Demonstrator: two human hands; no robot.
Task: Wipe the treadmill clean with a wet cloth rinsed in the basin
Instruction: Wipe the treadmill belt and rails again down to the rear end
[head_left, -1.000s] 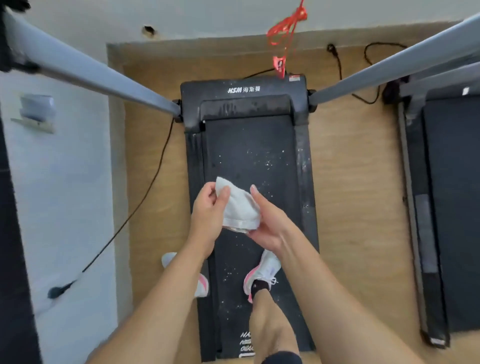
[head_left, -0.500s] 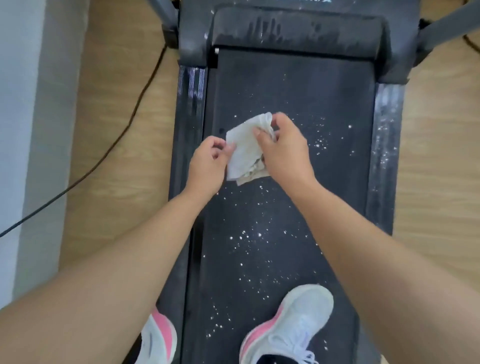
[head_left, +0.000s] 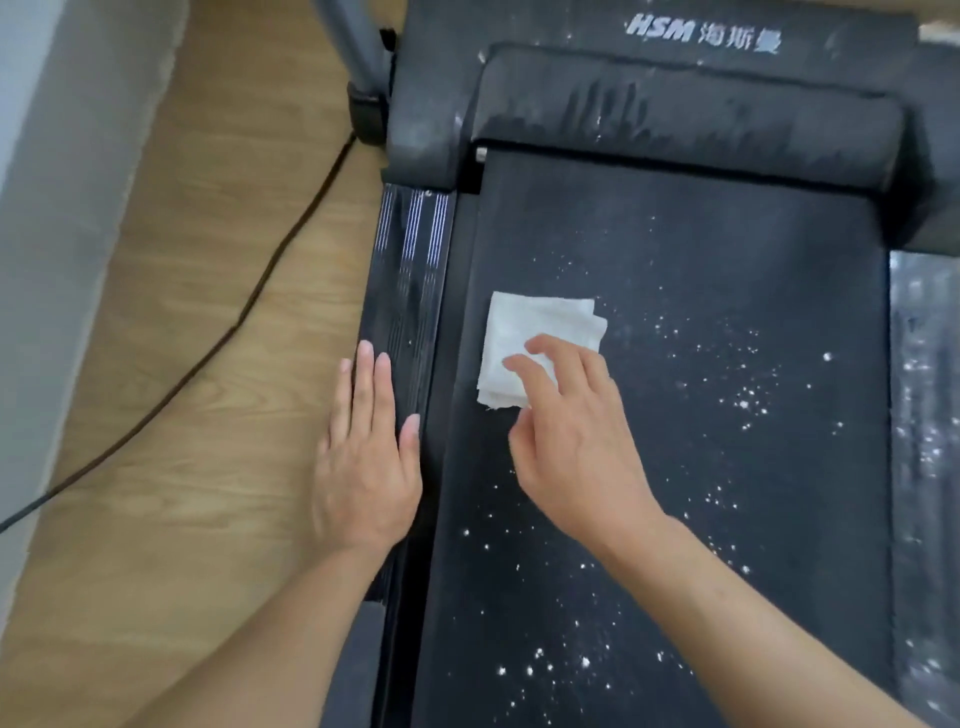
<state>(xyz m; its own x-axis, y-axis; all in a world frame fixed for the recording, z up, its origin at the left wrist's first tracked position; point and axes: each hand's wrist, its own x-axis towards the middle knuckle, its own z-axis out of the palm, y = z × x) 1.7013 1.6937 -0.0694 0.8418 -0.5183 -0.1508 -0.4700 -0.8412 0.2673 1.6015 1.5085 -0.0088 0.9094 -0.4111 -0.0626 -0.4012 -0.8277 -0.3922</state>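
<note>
Both hands have let go of the folded white terry cloth (head_left: 524, 338), which half a second ago was held up between them and now lies flat on the black treadmill belt (head_left: 727, 493), close to the belt's left edge and a little short of the dusty black motor cover (head_left: 675, 114) at its front end. The right hand (head_left: 571, 447) reaches over the cloth's near right corner, its fingers (head_left: 535, 374) loosely spread and only slightly bent, their tips on the fabric without pinching it. The left hand (head_left: 363, 467) lies palm down along the ribbed black side rail (head_left: 410, 270) at the belt's left edge, fingers (head_left: 363, 384) straight and pressed together, thumb against the rail. White specks (head_left: 748, 400) dot the belt to the right of the cloth and toward its near end. Beside the rail, a dark cable (head_left: 249, 306) runs across the wooden floor (head_left: 208, 182) toward the foot of the grey upright post (head_left: 353, 47).
</note>
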